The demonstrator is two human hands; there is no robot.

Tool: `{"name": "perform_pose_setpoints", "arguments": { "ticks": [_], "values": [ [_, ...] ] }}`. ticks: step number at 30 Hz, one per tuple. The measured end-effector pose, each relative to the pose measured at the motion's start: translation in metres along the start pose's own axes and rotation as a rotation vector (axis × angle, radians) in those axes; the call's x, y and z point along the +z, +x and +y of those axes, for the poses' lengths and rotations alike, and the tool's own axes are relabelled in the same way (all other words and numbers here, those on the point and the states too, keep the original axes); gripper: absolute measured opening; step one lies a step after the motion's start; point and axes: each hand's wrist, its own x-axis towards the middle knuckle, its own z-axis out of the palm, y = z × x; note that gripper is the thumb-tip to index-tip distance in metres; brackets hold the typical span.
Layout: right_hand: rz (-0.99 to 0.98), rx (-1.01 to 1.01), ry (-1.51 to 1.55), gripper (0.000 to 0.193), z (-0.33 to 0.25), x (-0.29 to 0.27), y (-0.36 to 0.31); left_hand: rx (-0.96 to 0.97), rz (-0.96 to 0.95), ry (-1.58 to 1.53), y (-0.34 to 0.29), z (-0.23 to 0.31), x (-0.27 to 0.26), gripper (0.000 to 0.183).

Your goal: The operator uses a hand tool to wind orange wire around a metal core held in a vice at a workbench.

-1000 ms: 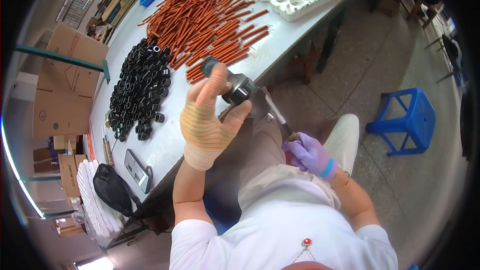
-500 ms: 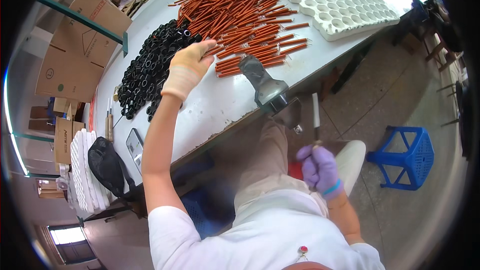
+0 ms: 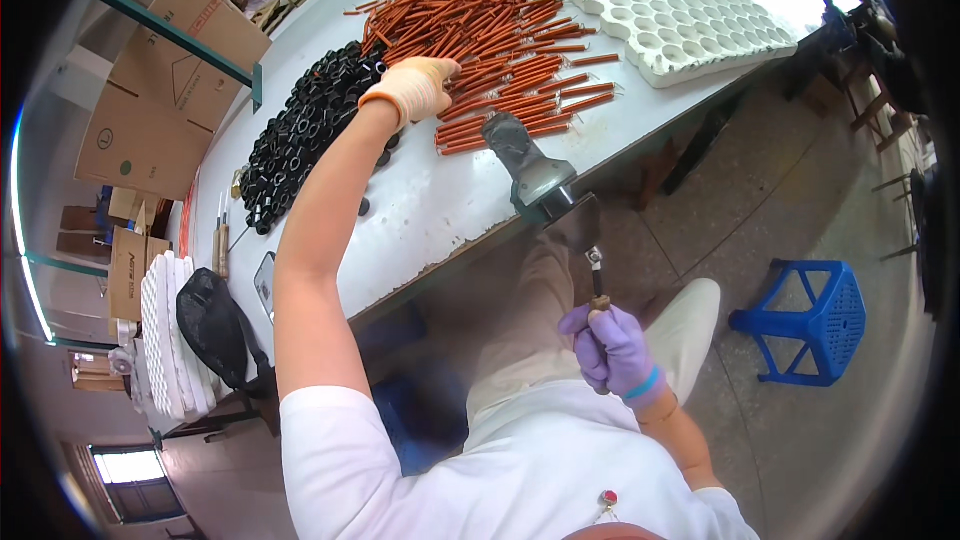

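My left hand (image 3: 412,90), in a cream knitted glove, reaches over the near left part of a pile of orange rods (image 3: 470,20). Its fingertips are drawn together at the rod ends; what they pinch is hidden. Beside it lies a heap of short black rings (image 3: 305,130). My right hand (image 3: 612,348), in a purple glove, grips a thin dark shaft (image 3: 599,280) with a brass-coloured collar. The shaft's far tip meets a small metal end piece below a grey fixture (image 3: 540,178), which sits at the table edge.
A white tray with round hollows (image 3: 690,15) stands at the far right of the table (image 3: 420,210), a few copper-coloured pieces in one corner. A blue stool (image 3: 810,320) is on the floor at right. Left are a black bag (image 3: 210,325), stacked white trays (image 3: 165,330) and a cardboard box (image 3: 165,90).
My left hand has moved right and closed in on the orange rods. My right hand has shifted left, toward the fixture; the white stick above it no longer shows.
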Motion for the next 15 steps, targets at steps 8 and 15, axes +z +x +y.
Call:
{"name": "perform_pose_setpoints", "arguments": {
  "ticks": [8,15],
  "values": [
    [-0.035,0.044,0.013,0.035,-0.008,0.012,-0.007,-0.051,0.591,0.285,-0.052,0.007,-0.013,0.022],
    [-0.083,0.054,-0.146,0.033,-0.019,0.017,-0.033,0.431,1.058,-0.253,-0.081,0.014,0.036,0.019]
  ]
}}
